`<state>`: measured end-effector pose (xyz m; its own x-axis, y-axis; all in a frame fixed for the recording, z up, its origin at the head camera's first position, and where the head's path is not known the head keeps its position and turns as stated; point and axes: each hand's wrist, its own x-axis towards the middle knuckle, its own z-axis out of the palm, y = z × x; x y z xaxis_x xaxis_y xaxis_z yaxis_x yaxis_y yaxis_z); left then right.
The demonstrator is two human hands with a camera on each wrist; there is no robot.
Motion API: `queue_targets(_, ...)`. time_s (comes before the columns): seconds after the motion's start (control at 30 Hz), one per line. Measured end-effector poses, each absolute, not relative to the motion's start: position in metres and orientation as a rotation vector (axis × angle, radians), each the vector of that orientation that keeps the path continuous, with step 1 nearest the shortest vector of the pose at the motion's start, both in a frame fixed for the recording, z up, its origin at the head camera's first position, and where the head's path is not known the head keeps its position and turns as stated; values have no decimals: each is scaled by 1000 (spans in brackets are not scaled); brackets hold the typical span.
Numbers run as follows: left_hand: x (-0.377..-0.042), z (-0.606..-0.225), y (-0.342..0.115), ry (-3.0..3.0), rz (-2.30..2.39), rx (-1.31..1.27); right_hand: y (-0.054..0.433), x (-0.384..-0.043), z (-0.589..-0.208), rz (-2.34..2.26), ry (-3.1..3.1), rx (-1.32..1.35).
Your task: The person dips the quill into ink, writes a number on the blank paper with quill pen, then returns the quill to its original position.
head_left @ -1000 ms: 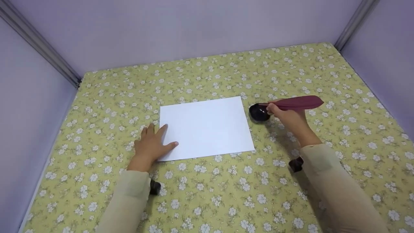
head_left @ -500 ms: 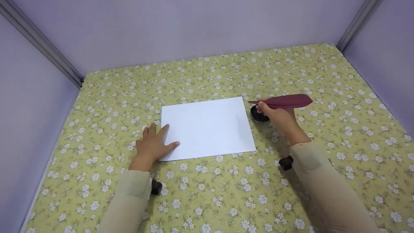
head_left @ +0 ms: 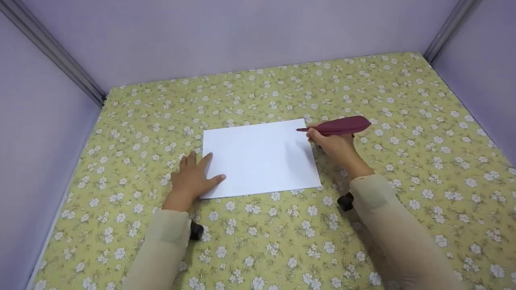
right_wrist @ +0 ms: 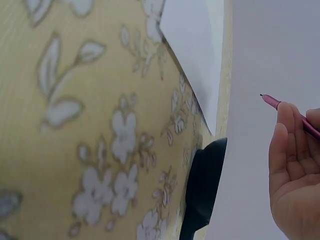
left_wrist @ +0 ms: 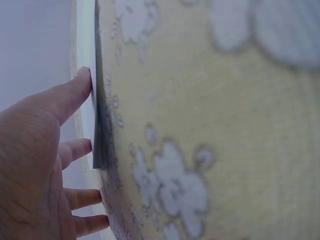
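Note:
My right hand (head_left: 336, 149) pinches a maroon feather pen (head_left: 342, 125) near its writing end. In the head view the pen's tip overlaps the upper right part of a white sheet of paper (head_left: 254, 161); the right wrist view shows the tip (right_wrist: 270, 100) raised above the tabletop. My left hand (head_left: 191, 179) rests with spread fingers at the paper's left edge, its thumb and index finger on the sheet and the other fingers on the cloth. A black rounded pen stand (right_wrist: 206, 180) stands beside the paper's right edge, mostly hidden under my right hand in the head view.
A yellow cloth with white flowers (head_left: 250, 241) covers the table. Pale lilac panels (head_left: 250, 36) rise behind it and at both sides, with grey metal posts in the corners. Small black devices (head_left: 196, 230) sit at both wrists.
My right hand has lifted the feather pen out of the black stand and carried it left, over the paper's right edge. The left hand has stayed on the paper.

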<state>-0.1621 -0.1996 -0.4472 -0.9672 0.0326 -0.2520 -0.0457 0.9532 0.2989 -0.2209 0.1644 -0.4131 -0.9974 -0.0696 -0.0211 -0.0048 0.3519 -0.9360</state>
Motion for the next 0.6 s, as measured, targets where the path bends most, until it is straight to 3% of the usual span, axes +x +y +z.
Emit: queue_targets(0.6, -163, -448, -200, 2862, 415, -2, 149, -227, -426, -1679, 2476, -42)
